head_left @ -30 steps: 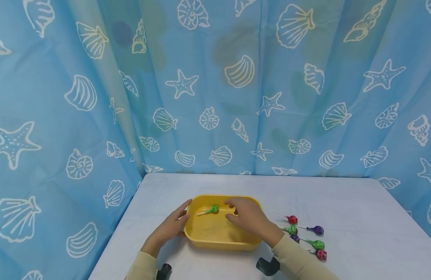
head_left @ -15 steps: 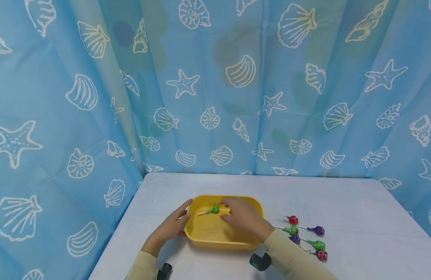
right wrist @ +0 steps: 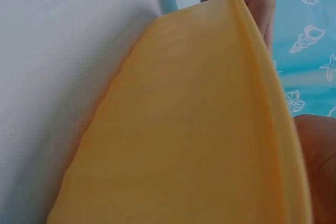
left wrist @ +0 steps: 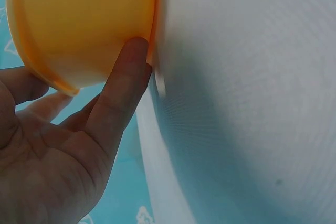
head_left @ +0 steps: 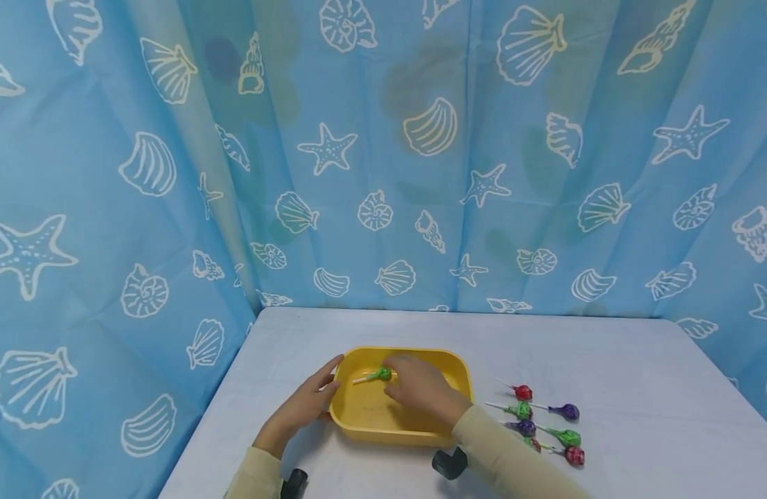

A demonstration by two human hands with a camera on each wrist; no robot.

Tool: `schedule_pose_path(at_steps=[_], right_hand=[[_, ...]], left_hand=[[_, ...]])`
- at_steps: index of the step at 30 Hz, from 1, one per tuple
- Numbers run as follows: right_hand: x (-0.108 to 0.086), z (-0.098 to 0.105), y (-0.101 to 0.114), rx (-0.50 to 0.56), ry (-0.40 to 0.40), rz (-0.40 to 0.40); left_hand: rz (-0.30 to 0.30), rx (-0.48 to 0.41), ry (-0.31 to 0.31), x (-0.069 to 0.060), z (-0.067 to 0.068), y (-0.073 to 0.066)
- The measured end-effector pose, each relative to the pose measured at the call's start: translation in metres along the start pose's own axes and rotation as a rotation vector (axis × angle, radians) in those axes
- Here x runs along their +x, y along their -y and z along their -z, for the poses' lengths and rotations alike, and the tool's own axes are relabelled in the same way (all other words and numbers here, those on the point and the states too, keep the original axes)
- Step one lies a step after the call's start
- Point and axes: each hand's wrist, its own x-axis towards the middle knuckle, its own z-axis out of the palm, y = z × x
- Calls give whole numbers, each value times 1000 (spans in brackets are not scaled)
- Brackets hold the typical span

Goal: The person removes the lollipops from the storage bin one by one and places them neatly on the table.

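Note:
My left hand (head_left: 298, 405) touches the left end of a yellow plastic tray (head_left: 392, 436). In the left wrist view its fingers (left wrist: 123, 77) lie straight along the outer wall, with the thumb at the rim. Inside the tray lies a green-wrapped lollipop (head_left: 381, 373), its white stick pointing left. My right hand (head_left: 423, 388) reaches over the near right side into the tray. Its fingertips are bent and stand just right of the green lollipop; whether they touch it cannot be seen. In the right wrist view the tray's wall (right wrist: 178, 114) hides most of the right hand.
Several wrapped lollipops in red, green and purple, such as a purple one (head_left: 565, 412), lie right of the tray on a white-covered table (head_left: 645, 416). Black wrist devices (head_left: 450, 464) hang under both sleeves. A blue shell-patterned curtain (head_left: 383, 173) stands behind.
My right hand has moved left inside the tray, up to the green lollipop, and more lollipops beside the sleeve have come into view. The left hand, tray and green lollipop look unmoved.

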Motion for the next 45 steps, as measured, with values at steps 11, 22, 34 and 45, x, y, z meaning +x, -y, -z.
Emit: schedule_pose_path(at_steps=[11,22,34,45], right_hand=[[12,-7,-3,-1,11,-14],[17,-15,-7,4,14,39],[19,-12,-5,28,14,20],[20,-17,-2,53,65,-25]], left_hand=[[2,-3,-8,0,-1,0],[-3,-9,7,2,-2,2],[16,20,-15,3,-2,-1],[32,14,-19,4,-3,3]])
